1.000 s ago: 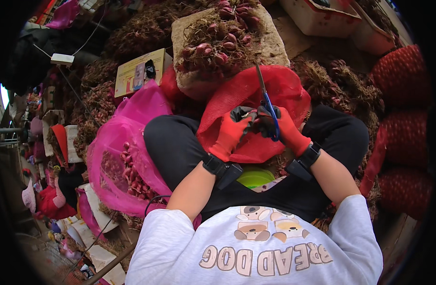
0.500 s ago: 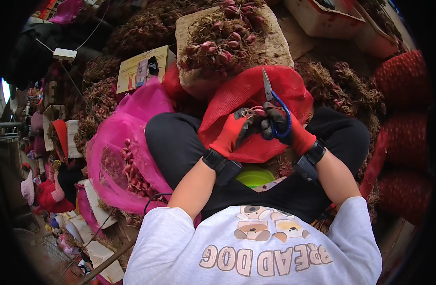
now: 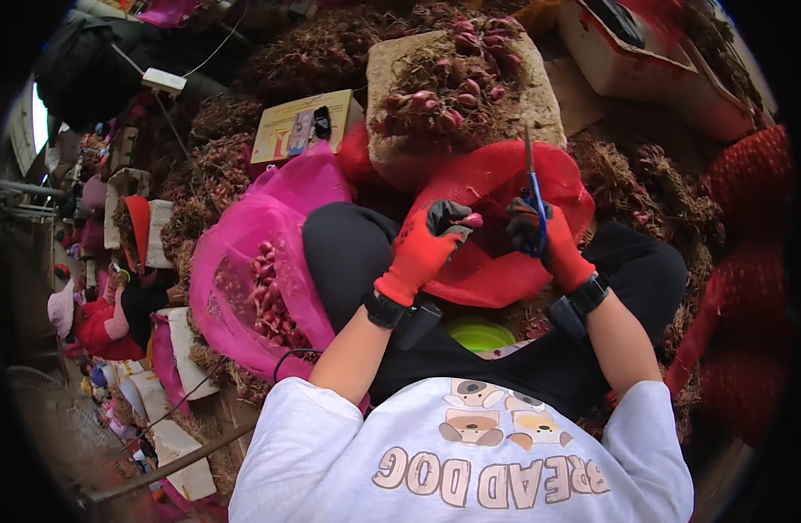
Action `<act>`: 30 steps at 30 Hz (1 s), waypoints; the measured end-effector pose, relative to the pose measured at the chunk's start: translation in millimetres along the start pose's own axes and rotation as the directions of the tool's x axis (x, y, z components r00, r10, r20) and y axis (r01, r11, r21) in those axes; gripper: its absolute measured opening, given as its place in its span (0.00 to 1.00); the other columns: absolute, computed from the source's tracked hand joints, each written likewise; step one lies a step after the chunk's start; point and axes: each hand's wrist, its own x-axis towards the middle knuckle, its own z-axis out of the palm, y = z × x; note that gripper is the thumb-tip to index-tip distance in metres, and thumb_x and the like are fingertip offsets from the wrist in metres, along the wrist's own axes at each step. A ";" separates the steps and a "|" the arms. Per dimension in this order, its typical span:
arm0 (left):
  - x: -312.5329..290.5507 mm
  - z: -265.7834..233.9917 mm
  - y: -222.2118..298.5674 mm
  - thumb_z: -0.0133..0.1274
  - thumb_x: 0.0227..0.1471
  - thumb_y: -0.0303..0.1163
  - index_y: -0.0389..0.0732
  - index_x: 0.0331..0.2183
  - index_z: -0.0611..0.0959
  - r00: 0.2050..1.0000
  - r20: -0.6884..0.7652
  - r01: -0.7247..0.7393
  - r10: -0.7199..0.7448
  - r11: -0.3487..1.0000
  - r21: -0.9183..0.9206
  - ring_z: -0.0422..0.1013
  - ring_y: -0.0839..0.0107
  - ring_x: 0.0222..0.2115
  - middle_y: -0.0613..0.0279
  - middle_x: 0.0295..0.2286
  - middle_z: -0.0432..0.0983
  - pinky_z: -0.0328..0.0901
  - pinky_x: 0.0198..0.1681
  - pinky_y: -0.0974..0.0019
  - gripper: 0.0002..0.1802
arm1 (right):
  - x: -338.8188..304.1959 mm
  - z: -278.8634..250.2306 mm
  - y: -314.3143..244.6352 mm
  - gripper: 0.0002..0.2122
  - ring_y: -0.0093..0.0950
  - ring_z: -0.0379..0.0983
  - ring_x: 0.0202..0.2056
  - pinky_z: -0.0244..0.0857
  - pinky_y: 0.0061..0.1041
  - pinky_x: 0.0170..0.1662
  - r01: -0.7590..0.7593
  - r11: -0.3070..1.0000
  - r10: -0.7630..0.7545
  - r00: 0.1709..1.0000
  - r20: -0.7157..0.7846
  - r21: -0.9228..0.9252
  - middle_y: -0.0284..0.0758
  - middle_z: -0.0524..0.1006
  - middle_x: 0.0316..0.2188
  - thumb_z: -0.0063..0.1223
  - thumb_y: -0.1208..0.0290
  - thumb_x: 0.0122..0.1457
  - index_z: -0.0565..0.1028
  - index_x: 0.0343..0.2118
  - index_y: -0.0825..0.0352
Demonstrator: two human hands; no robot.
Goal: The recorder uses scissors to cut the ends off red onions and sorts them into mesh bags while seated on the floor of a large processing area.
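My left hand (image 3: 420, 248), in a red glove with dark fingers, is closed on a small red shallot (image 3: 473, 220), which pokes out past the fingertips. In my right hand (image 3: 555, 248), gloved alike, I grip scissors (image 3: 530, 166) by their blue handles, blades pointing up and away from me. The scissors are apart from the shallot. Both hands are over a red mesh bag (image 3: 487, 286), opened out between my knees. Beyond it, bunches of shallots with dry roots (image 3: 453, 91) lie on a pale, worn block (image 3: 390, 161).
A pink mesh bag (image 3: 213, 305) with loose shallots (image 3: 271, 296) lies by my left knee. Part of a green basin (image 3: 480, 334) shows under my wrists. Beyond are a yellow box (image 3: 274, 131) and a pale crate (image 3: 623, 65). Another person (image 3: 99, 322) works far left.
My hands have drawn apart, the left keeping a shallot and the right the scissors. The scissors have turned more upright. The whole view has shifted slightly.
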 end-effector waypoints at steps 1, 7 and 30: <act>-15.1 -12.6 8.4 0.49 0.48 0.18 0.35 0.39 0.76 0.994 -0.075 -0.085 0.084 0.996 -0.011 0.66 0.86 0.26 0.67 0.32 0.75 0.61 0.28 0.80 0.13 | -0.3 -3.0 -3.4 0.14 0.21 0.72 0.23 0.66 0.19 0.23 -0.003 1.000 0.003 1.000 -0.027 -0.004 0.34 0.75 0.30 0.55 0.72 0.52 0.69 0.42 0.69; -139.0 -161.6 44.3 0.52 0.47 0.19 0.35 0.39 0.76 0.725 -0.635 -0.041 0.268 0.936 0.349 0.70 0.78 0.36 0.64 0.36 0.75 0.64 0.40 0.76 0.13 | -3.9 -18.2 -8.7 0.13 0.18 0.70 0.21 0.64 0.17 0.21 0.028 0.999 -0.028 1.000 0.000 -0.032 0.31 0.73 0.24 0.54 0.70 0.53 0.70 0.41 0.67; 217.2 5.5 -114.6 0.66 0.35 0.35 0.33 0.45 0.61 0.760 -0.644 -0.042 0.087 0.995 0.085 0.69 0.60 0.36 0.53 0.37 0.70 0.64 0.41 0.60 0.39 | -2.4 -29.8 -12.5 0.17 0.41 0.72 0.37 0.65 0.33 0.40 0.239 0.337 -0.528 0.849 0.028 -0.911 0.43 0.75 0.32 0.56 0.63 0.47 0.73 0.39 0.64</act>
